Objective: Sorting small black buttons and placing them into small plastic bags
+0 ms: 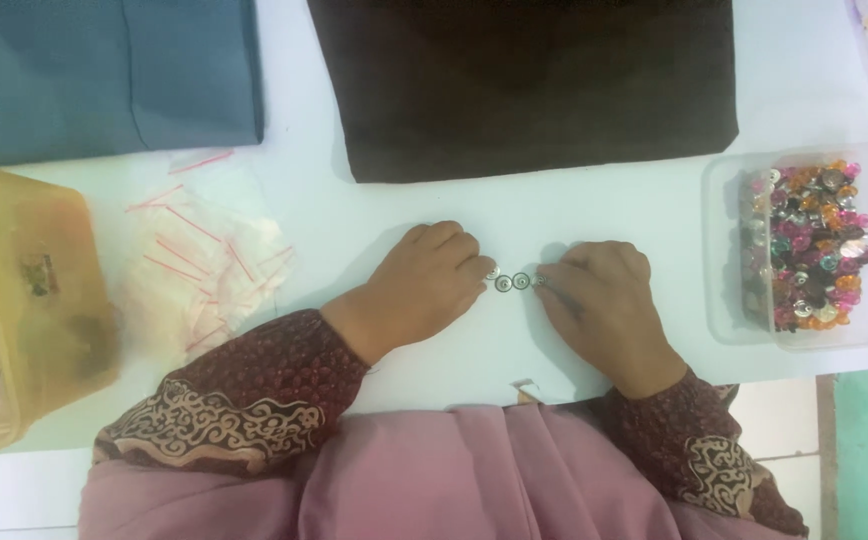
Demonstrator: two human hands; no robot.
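Note:
My left hand (422, 288) and my right hand (604, 300) rest on a white table (514, 215), fingers curled, fingertips facing each other. Between them lie three small round metal snap buttons (512, 282) in a short row. The left fingertips touch the leftmost button and the right fingertips touch the rightmost one. Both arms wear dark red patterned sleeves.
A clear plastic box (802, 245) of several colourful buttons stands at the right. A dark brown cloth (524, 85) lies at the back centre, a blue-grey cloth (104, 75) at the back left. Small clear zip bags (204, 260) and a yellow tub (19, 300) sit at the left.

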